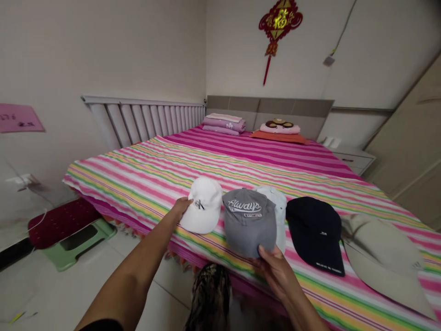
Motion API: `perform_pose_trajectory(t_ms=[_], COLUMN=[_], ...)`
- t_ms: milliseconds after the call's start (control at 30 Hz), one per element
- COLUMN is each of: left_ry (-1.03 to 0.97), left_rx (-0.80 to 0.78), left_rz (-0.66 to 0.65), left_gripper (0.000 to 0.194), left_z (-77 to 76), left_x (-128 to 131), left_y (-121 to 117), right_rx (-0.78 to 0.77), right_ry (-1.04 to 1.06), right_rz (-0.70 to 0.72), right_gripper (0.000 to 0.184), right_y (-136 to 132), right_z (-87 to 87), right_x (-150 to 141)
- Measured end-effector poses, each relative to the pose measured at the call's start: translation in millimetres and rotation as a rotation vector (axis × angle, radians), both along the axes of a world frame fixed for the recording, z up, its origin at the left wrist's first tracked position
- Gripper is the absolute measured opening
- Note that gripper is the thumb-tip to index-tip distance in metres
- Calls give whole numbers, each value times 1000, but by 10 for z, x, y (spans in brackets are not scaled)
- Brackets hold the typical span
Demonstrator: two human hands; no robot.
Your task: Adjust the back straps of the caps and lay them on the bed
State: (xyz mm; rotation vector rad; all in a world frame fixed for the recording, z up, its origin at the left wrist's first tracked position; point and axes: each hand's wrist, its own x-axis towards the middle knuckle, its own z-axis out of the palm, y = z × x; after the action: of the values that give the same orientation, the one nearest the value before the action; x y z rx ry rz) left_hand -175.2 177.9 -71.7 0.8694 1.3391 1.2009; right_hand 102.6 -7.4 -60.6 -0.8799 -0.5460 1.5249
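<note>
left hand [182, 207] at 9 o'clock of white cap [203, 204], thumb on its front | right hand [274, 266] pinching grey cap's [248, 225] brim, 5 o'clock side

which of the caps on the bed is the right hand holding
The grey cap with white "Always" lettering; the right hand pinches its brim. It alone bears that word and partly covers a paler cap.

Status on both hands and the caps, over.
Left hand on white cap. Right hand gripping gray cap's brim. Gray cap overlaps pale cap.
</note>
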Motion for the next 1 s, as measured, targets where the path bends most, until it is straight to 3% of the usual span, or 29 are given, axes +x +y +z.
perform_pose_trajectory(t_ms=[133, 233, 333, 400, 467, 533, 600, 700, 767, 867, 933, 1000], left_ry=[181, 192, 140, 40, -332, -604, -700, -690, -656, -558, -457, -329], left_rx=[51, 110, 100, 56, -34, -40, 5, 24, 16, 12, 15, 120], left_rz=[115, 75, -105, -299, -665, -851, -832, -736, -760, -894, -1012, -1112], left_gripper=[26, 27, 37, 51, 66, 60, 44, 38, 36, 34, 33, 30], left_z=[26, 168, 249, 260, 265, 287, 331, 416, 465, 525, 579, 657], left_x=[92, 263, 568, 782, 953, 1064, 1131, 1210, 1268, 1349, 1382, 1388], left_y=[-33, -197, -553, -831, -1064, -1215, -1300, -1396, -1480, -1615, -1674, -1697], right_rx=[17, 52, 98, 139, 152, 142, 130, 76, 44, 104, 219, 281], right_ry=[-102, -132, -187, -267, -366, -428, -438, -460, -424, -306, -345, -407], right_rz=[31, 86, 169, 260, 318, 330, 344, 295, 168, -22, -28, 90], right_gripper=[24, 28, 34, 30, 27, 25, 26, 34, 41, 42, 49, 54], right_y=[-299, -468, -574, -616, -655, -704, -753, -758, -695, -550, -468, -420], right_z=[-42, 28, 113, 111, 30, -117, -282, -408, -342, -39, 205, 402], right_x=[254, 342, 360, 348, 330, 324, 353, 480, 591, 696, 686, 627])
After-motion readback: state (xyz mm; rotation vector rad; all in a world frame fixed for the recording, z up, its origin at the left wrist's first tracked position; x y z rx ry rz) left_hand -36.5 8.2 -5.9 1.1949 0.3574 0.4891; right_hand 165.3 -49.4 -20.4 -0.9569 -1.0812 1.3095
